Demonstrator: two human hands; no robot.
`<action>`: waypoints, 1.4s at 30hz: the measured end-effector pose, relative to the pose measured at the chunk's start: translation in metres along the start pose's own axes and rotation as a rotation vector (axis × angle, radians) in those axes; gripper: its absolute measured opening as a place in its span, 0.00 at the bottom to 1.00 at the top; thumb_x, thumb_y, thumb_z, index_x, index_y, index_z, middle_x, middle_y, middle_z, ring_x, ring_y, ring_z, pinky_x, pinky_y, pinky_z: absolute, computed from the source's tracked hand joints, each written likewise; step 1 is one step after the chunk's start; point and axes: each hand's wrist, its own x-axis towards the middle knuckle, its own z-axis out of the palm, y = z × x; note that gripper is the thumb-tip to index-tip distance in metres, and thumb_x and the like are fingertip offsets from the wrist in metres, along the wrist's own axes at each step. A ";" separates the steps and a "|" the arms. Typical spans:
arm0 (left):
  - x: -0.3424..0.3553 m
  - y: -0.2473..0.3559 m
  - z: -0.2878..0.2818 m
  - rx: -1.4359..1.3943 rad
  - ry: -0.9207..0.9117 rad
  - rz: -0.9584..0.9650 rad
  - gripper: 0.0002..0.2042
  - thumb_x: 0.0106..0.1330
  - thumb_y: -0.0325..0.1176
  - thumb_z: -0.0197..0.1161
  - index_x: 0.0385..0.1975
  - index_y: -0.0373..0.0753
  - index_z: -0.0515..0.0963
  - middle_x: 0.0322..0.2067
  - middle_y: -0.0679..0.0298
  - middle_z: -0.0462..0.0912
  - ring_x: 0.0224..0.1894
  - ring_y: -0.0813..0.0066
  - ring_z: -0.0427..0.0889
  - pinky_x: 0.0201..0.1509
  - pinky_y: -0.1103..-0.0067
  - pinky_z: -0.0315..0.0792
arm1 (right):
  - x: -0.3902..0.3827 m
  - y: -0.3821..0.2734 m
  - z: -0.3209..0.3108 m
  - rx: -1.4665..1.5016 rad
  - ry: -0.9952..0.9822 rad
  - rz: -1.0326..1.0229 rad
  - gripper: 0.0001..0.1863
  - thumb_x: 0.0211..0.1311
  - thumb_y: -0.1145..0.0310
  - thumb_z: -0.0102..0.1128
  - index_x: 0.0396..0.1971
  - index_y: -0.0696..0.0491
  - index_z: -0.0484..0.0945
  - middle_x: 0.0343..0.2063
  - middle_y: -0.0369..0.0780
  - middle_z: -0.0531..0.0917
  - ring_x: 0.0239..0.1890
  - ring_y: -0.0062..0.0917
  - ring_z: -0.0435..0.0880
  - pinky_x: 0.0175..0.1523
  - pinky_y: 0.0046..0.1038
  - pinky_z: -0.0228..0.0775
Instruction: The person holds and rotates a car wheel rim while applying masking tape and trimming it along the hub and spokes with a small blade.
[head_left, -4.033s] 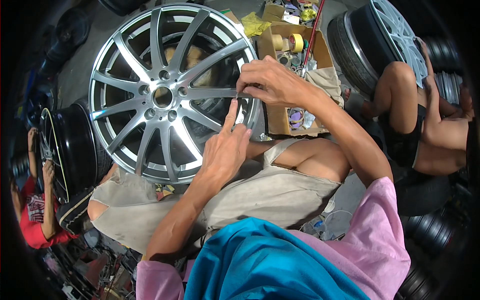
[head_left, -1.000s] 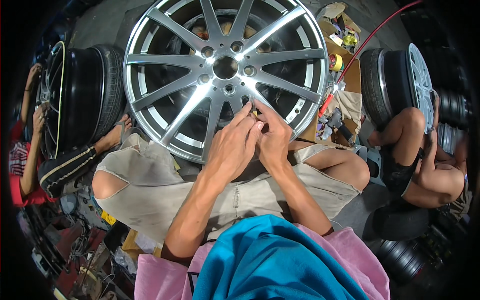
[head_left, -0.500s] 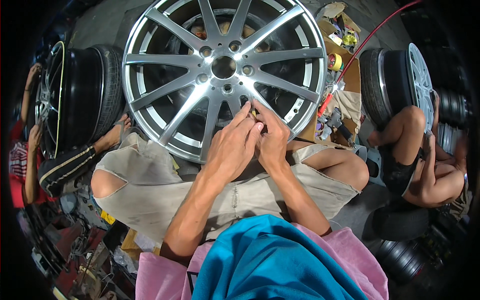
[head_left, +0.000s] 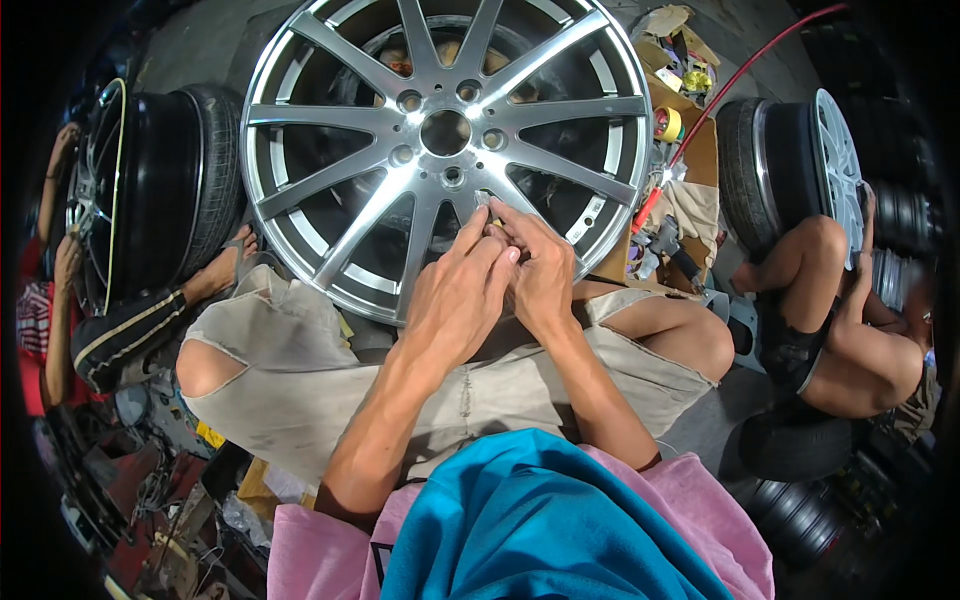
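At the far left of the alloy wheel (head_left: pixel 445 150), a second person (head_left: pixel 45 300) in red crouches against a black tyre (head_left: pixel 170 190) stood on edge. The alloy wheel itself, silver and multi-spoked, leans face-up toward the camera just beyond the wearer's knees; its hub sits near the top middle of the view and its axle line points up and toward the head, so the round face has no long axis of its own, only spokes fanning out from the hub.

Against four seconds ago, the wheel now fills the centre and both hands have drawn together low on its face; over the last second they have hardly shifted, which suggests fine, steady work on one spot rather than repositioning.

The left hand (head_left: pixel 455 300) is closed narrow, fingertips pinched at the spoke just below the hub. The right hand (head_left: pixel 540 270) presses against it, fingers curled tight at the same spot; something small and pale shows between the fingertips, but I cannot tell what it is.

Right of the wheel lies a cardboard box (head_left: pixel 690 150) with a yellow tape roll (head_left: pixel 668 124), crossed by a red hose (head_left: pixel 740 75). Further right, another person (head_left: pixel 850 310) sits by a tyred wheel (head_left: pixel 790 170).
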 end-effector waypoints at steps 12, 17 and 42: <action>0.002 0.001 -0.001 0.051 0.023 -0.047 0.15 0.82 0.37 0.62 0.37 0.31 0.79 0.73 0.39 0.73 0.42 0.34 0.84 0.49 0.55 0.78 | 0.039 -0.014 -0.071 0.020 -0.079 0.185 0.10 0.75 0.74 0.61 0.49 0.62 0.83 0.39 0.49 0.90 0.42 0.36 0.93 0.52 0.36 0.82; 0.006 0.008 0.011 0.048 -0.076 -0.072 0.18 0.83 0.41 0.61 0.34 0.32 0.79 0.75 0.40 0.71 0.42 0.33 0.85 0.50 0.52 0.78 | 0.070 -0.014 -0.072 -0.205 -0.256 -0.108 0.09 0.73 0.76 0.61 0.49 0.57 0.84 0.45 0.48 0.88 0.41 0.46 0.89 0.48 0.40 0.80; -0.016 0.006 0.011 0.027 -0.075 -0.002 0.16 0.81 0.39 0.63 0.34 0.31 0.79 0.72 0.39 0.75 0.44 0.31 0.86 0.50 0.52 0.80 | 0.093 0.004 -0.059 -0.435 -0.455 -0.417 0.07 0.71 0.67 0.66 0.42 0.52 0.88 0.40 0.40 0.88 0.48 0.40 0.87 0.54 0.43 0.75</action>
